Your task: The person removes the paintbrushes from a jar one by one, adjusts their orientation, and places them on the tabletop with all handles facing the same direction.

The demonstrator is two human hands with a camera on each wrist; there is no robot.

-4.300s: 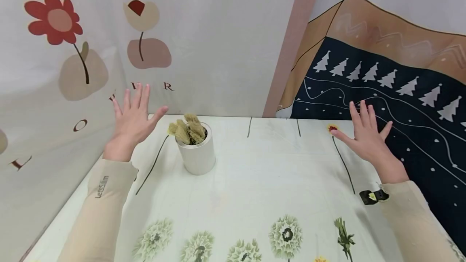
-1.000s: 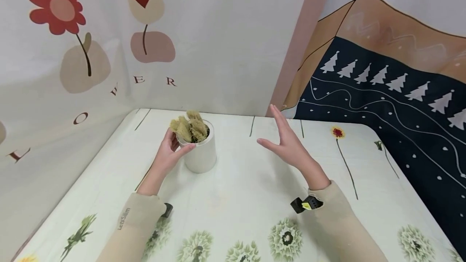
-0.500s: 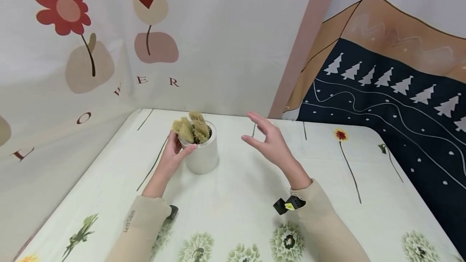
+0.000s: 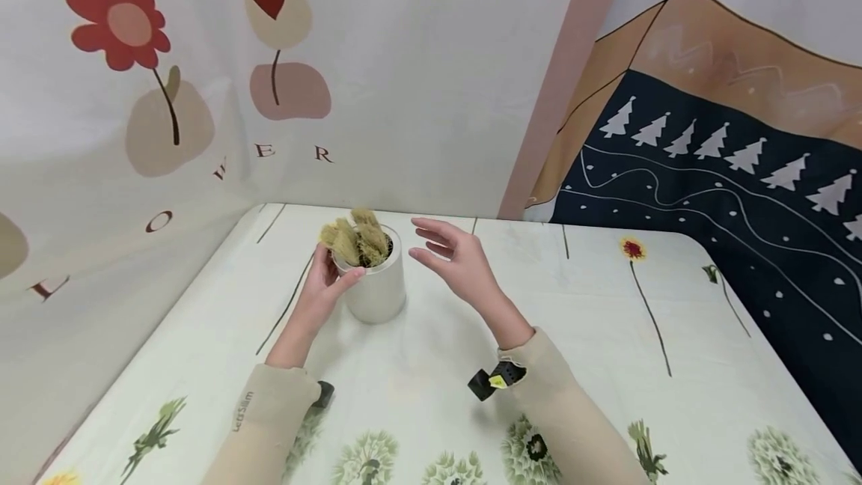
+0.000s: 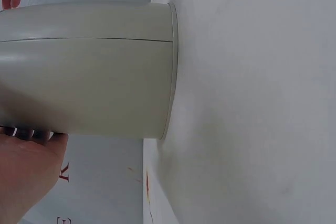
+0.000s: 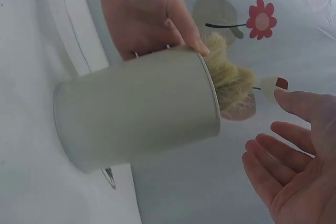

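A white pot filled with dried tufts stands upright toward the back of a flower-print table, your left hand grasping its left side, thumb at the rim. Your right hand, holding nothing, hangs just off the opposite side with fingers loosely bent; a gentle, square contact there, clear of the tufts, should best guard against tipping.

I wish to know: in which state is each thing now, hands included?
White cylindrical pot: standing upright.
Fuzzy yellow-green plant tufts: in the pot, sticking up.
White flower-printed tablecloth: spread flat.
Pale printed backdrop: hanging, slightly wrinkled.
Left hand: gripping the pot.
Right hand: loosely bent, apart from the pot.
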